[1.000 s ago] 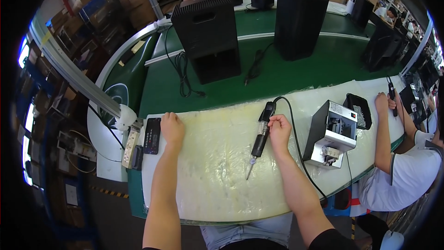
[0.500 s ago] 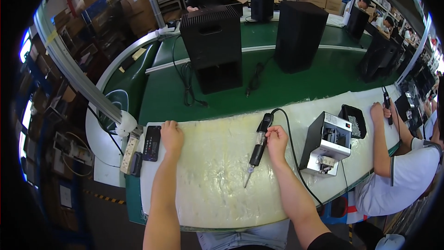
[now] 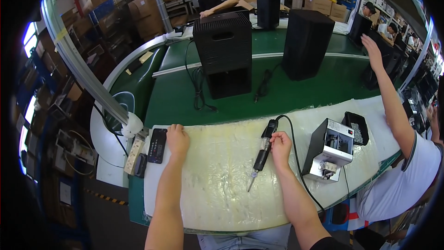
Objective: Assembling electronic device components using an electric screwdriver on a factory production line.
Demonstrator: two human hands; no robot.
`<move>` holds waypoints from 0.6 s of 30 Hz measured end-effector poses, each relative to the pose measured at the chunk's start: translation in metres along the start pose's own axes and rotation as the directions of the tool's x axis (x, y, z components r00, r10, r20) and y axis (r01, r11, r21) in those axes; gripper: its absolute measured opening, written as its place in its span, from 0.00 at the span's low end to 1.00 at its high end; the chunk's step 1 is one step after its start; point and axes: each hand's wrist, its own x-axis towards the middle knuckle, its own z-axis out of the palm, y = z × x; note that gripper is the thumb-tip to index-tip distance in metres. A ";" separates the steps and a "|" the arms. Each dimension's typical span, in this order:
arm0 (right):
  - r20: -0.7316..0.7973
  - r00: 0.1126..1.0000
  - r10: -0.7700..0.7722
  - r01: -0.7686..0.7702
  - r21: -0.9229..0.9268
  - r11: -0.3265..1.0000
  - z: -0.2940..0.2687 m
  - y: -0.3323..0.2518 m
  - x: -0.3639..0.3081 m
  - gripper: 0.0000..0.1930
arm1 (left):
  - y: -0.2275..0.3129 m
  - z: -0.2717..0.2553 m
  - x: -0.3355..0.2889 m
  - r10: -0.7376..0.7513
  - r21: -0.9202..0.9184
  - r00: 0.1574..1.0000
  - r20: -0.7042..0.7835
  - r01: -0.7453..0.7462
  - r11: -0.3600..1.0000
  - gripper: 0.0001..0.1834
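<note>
The electric screwdriver (image 3: 262, 153) is laid on the plastic-covered mat (image 3: 212, 180). It looks hard and a bit heavy, best held around its thick black barrel (image 3: 260, 161). Beside it, the right hand (image 3: 280, 146) is curled; any pinch cannot be told. The left hand (image 3: 178, 140) is rested, fingers bent, beside the black phone (image 3: 157, 146).

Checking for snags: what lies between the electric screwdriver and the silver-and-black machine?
In the head view, going rightward from the screwdriver: first the right hand's grip, then the black cable, before the machine.
</note>
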 end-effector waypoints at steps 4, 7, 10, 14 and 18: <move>-0.012 0.999 0.035 -0.034 0.051 0.998 0.002 -0.007 -0.002 0.10 | 0.000 -0.002 0.000 0.004 -0.006 1.000 -0.009 -0.004 1.000 0.05; 0.013 1.000 -0.020 0.020 0.015 1.000 0.001 -0.002 -0.001 0.10 | -0.001 0.000 0.000 0.006 -0.007 1.000 -0.015 -0.006 1.000 0.05; 0.012 1.000 -0.015 0.015 0.008 1.000 0.000 0.001 0.001 0.10 | -0.001 0.001 0.000 0.007 -0.008 1.000 -0.020 -0.007 1.000 0.05; 0.009 1.000 0.006 -0.006 -0.012 1.000 0.001 -0.003 -0.001 0.10 | -0.002 0.001 0.000 0.013 -0.008 1.000 -0.025 -0.013 1.000 0.05; 0.006 1.000 0.014 -0.014 0.008 1.000 0.002 -0.006 -0.002 0.10 | 0.000 -0.002 -0.001 0.010 0.001 1.000 -0.028 -0.010 1.000 0.05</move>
